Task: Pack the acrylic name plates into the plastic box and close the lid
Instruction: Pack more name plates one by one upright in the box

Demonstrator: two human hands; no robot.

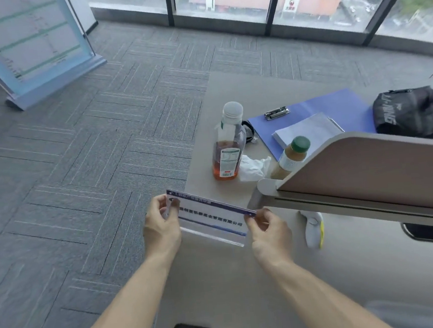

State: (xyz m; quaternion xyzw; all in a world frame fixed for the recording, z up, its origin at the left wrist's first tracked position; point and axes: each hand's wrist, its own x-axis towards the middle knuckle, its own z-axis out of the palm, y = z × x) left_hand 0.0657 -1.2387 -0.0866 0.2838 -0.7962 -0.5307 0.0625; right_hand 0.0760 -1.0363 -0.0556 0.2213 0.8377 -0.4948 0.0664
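A clear acrylic name plate [211,218] with a white card, a blue top band and dark printed characters is held above the left edge of the desk [246,279]. My left hand [160,227] pinches its left end and my right hand [267,234] pinches its right end. The plate tilts, its right end lower. No plastic box is in view.
On the desk beyond the plate stand an orange-drink bottle [227,147] and a green-capped juice bottle [292,157], with crumpled tissue [253,167], a blue clipboard [316,118] with papers and a black bag [412,112]. A desk partition [368,174] rises at right. Carpet floor lies left.
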